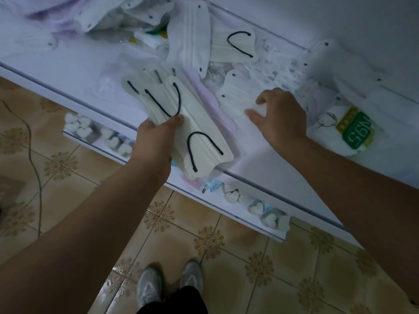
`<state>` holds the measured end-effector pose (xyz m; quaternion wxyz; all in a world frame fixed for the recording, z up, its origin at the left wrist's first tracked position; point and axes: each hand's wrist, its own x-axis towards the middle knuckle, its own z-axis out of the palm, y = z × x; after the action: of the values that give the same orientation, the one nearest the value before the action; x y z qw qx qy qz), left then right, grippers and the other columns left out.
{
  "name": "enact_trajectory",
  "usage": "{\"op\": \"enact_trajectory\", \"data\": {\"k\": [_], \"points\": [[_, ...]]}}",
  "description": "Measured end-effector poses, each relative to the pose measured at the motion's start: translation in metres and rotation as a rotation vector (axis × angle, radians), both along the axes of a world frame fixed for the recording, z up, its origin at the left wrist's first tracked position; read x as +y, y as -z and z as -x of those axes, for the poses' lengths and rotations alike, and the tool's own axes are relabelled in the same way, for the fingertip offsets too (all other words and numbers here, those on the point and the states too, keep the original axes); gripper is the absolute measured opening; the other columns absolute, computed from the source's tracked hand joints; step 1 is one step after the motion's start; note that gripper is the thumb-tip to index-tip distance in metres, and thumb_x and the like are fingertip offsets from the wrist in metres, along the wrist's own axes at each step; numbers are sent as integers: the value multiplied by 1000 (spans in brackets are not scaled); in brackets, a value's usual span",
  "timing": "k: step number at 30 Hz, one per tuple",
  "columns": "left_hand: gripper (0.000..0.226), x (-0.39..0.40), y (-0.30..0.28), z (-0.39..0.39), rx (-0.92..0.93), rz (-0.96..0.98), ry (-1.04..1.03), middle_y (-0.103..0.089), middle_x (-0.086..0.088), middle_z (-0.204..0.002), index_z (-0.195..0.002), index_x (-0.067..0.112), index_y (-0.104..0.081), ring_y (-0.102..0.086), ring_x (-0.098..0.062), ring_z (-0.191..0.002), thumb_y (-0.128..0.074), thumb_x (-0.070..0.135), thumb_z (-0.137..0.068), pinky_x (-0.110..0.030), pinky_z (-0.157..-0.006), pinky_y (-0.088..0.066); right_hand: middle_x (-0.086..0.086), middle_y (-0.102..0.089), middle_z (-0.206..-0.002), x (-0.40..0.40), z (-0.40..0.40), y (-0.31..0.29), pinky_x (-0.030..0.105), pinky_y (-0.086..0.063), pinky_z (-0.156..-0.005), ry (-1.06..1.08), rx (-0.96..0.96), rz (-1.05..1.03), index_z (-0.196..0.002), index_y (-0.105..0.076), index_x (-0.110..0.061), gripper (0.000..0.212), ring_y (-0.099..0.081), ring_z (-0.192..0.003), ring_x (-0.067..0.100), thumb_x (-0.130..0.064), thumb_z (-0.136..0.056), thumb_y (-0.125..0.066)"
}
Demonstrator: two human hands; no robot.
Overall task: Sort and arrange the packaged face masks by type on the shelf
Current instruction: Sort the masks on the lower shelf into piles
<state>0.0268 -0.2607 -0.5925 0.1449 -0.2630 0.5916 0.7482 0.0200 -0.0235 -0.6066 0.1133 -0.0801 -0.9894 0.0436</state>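
Approx. halfway by my read: left hand [156,134] fingers clamped on fanned black-loop masks [181,123] over shelf [68,71], right hand [278,114] fingers pinching white-loop mask [235,96], w/ rear pile [136,23] still unsorted.

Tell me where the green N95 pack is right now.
In the head view, the green N95 pack lies on the white shelf at the far right, just right of the right hand, which reaches over a white mask.
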Motion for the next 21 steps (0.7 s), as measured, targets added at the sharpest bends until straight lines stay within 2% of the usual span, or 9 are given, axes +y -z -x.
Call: {"op": "enact_trajectory", "data": {"k": [2, 4, 6, 8, 11, 14, 16, 18, 21], "points": [[23, 1, 0, 0, -4, -4, 20, -71, 1, -103, -114, 17, -60, -69, -20, -95, -71, 17, -93, -34, -79, -58, 9, -61, -111, -1, -5, 3, 36, -43, -68, -42, -44, -7, -115, -64, -13, 40, -54, -105, 30, -45, -92, -64], [24, 0, -1, 0, -2, -11, 31, -72, 0, -104, -116, 17, -61, -70, -20, -96, -70, 16, -94, -36, -82, -59, 9, -62, -106, -1, -5, 2, 36, -43, -67, -53, -77, -151, -108, -66, -11, 28, -55, -101, 30, -35, -98, -55], [25, -1, -1, 1, 4, -16, 36, -73, -1, -106, -118, 16, -63, -71, -22, -97, -70, 17, -94, -39, -85, -60, 12, -65, -99, -5, -2, -9, 34, -39, -66, -34, -49, -145, -102, -66, -10, 24, -58, -94, 32, -27, -99, -49], [17, -4, -2, 4, 10, -10, 34, -73, 0, -103, -109, 20, -64, -70, -23, -97, -70, 17, -93, -41, -88, -59, 17, -67, -96, -11, 7, -36, 33, -36, -68, 63, 108, 89, -104, -66, -7, 25, -58, -87, 32, -25, -96, -50], [12, -12, -4, 10, -12, -42, -19, -71, 1, -98, -99, 23, -60, -69, -21, -94, -70, 20, -92, -39, -86, -58, 11, -56, -89, -28, 26, -81, 20, -34, -65, 182, 303, 436, -102, -62, -5, 24, -44, -75, 11, -23, -94, -48], [34, -16, -13, 13, 22, -245, 82, -75, 1, -113, -118, 23, -64, -72, -21, -107, -67, 45, -93, -40, -91, -57, -1, -60, -95, -58, 32, -84, 19, -38, -74, 131, 155, 624, -108, -64, -9, 25, -57, -90, 13, -29, -95, -54], [45, -16, -19, 13, 56, -275, 190, -75, 0, -116, -124, 22, -64, -73, -20, -107, -62, 54, -92, -41, -92, -58, -1, -67, -97, -83, 22, -69, 23, -45, -77, 17, -27, 705, -109, -65, -7, 27, -62, -89, 16, -30, -96, -59], [32, -18, -18, 17, 86, -129, 167, -77, 0, -107, -115, 20, -65, -74, -21, -98, -71, 41, -91, -40, -85, -60, 0, -70, -89, -100, 14, -54, 24, -49, -74, -75, -146, 768, -103, -67, -8, 25, -64, -82, 15, -31, -96, -60], [14, -35, -11, 31, 67, 68, -20, -67, 11, -88, -99, 26, -58, -66, -9, -82, -71, 27, -94, -30, -72, -54, 2, -68, -92, -107, 35, -36, 18, -42, -70, -1, -67, 687, -103, -65, -6, 27, -63, -84, 14, -32, -96, -61]]}}
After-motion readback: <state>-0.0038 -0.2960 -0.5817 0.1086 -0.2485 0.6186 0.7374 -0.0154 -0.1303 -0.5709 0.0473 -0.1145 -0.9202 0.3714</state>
